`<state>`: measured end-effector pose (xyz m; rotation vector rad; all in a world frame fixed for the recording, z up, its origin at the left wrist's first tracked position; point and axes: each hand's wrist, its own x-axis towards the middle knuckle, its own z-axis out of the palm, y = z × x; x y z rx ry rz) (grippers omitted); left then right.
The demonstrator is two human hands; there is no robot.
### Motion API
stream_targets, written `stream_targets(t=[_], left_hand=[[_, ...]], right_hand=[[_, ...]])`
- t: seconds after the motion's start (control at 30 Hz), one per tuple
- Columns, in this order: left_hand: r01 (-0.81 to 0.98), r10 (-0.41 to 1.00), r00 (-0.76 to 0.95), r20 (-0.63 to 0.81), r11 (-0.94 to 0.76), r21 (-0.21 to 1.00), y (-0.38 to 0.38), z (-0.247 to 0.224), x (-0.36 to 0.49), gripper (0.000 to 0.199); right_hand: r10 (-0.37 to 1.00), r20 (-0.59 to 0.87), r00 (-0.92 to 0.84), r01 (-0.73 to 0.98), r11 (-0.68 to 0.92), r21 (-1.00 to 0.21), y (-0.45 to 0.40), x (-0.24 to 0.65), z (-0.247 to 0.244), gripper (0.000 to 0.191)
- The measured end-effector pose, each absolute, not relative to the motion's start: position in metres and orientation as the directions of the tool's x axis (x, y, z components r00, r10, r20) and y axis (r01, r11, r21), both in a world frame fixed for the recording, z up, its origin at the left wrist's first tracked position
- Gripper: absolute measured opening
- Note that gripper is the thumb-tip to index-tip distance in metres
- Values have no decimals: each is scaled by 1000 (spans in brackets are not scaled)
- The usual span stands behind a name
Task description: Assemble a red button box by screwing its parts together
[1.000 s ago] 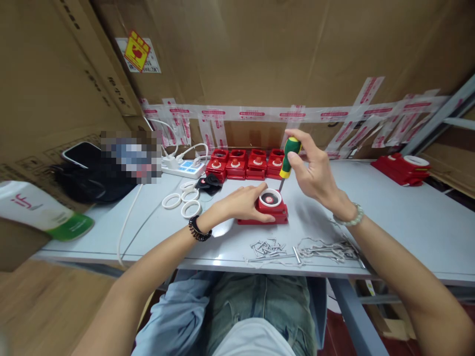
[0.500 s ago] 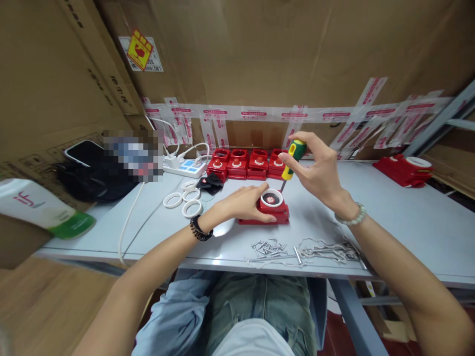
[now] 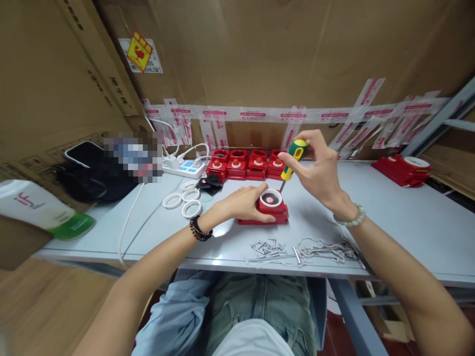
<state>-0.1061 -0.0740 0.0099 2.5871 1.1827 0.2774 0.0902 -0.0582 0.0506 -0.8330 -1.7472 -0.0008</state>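
My left hand grips a red plastic housing from its left side, fingers behind and thumb in front. On top of the housing sits a white ring around a black disc with a small red and white centre. My right hand holds a green and yellow screwdriver by its handle. The screwdriver leans slightly, its shaft pointing down at the housing's back right corner; its tip is hidden behind the housing. Nearer the front edge lie several loose screws.
Several red housings stand in a row at the back, beside a white power strip. White rings and a black cloth item lie left. Thin cords with metal pins lie front right. Another red housing sits far right.
The screwdriver's handle has turned in my right hand, and the fingers have shifted around it. My left hand and the red housing stay in place.
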Motion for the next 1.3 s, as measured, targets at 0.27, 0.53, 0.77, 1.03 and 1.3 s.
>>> stream_targets(t=[0.27, 0.53, 0.77, 1.03, 1.3], left_hand=[[691, 752, 656, 62, -632, 353, -72, 8, -108, 59], [692, 751, 657, 67, -635, 344, -71, 6, -107, 60], [697, 753, 654, 70, -636, 332, -72, 7, -107, 58], [695, 757, 652, 52, -624, 357, -72, 8, -108, 59], [690, 755, 653, 51, -622, 370, -71, 8, -107, 62]], right_hand=[[630, 608, -483, 233, 762, -604, -64, 101, 54, 52], [650, 731, -209, 417, 735, -535, -64, 90, 55, 42], [567, 793, -221, 534, 751, -388, -57, 90, 47, 39], [652, 607, -455, 248, 747, -616, -55, 108, 66, 39], [612, 780, -131, 516, 714, -473, -59, 94, 56, 35]])
